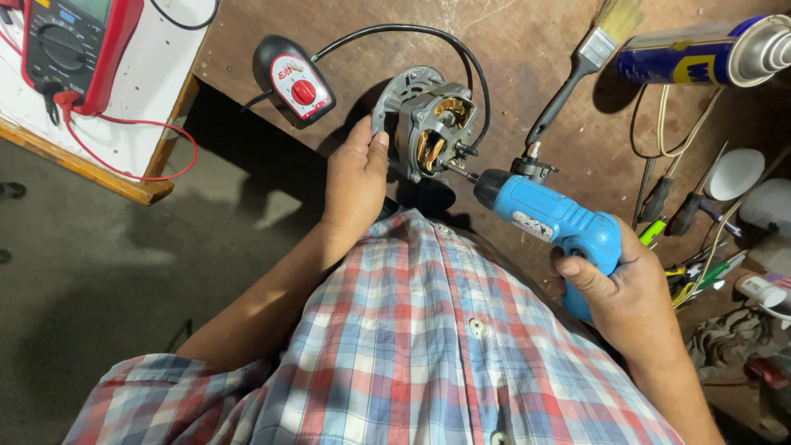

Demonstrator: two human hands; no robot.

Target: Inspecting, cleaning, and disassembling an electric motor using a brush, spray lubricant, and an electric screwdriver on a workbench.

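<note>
The brown wooden workbench (527, 58) is filling the upper right of the view, its front edge running from about eleven o'clock down toward four, with grey floor lying below it at nine. A person in a plaid shirt (428, 346) is standing against that edge. Near the centre, the electric motor (430, 128), with bare copper windings inside a grey metal frame, is resting close to the bench edge; it is probably heavy and stiff, the windings being the fragile part, so the frame rim is the safer place to take hold. The left hand (356, 177) is clasping that rim from seven o'clock, thumb pressing on top. The right hand (630, 292) is clenching the grip of a blue cordless screwdriver (548, 218), its bit pointing toward ten o'clock and meeting the motor's face. A black cable is looping from the motor to a speed controller with a red knob (294, 80) at eleven. A multimeter (74, 45), paintbrush (585, 58) and spray can (700, 51) are sitting along twelve to two, screwdrivers (667, 206) crowding three o'clock, so open room is lying mostly between motor and brush.
</note>
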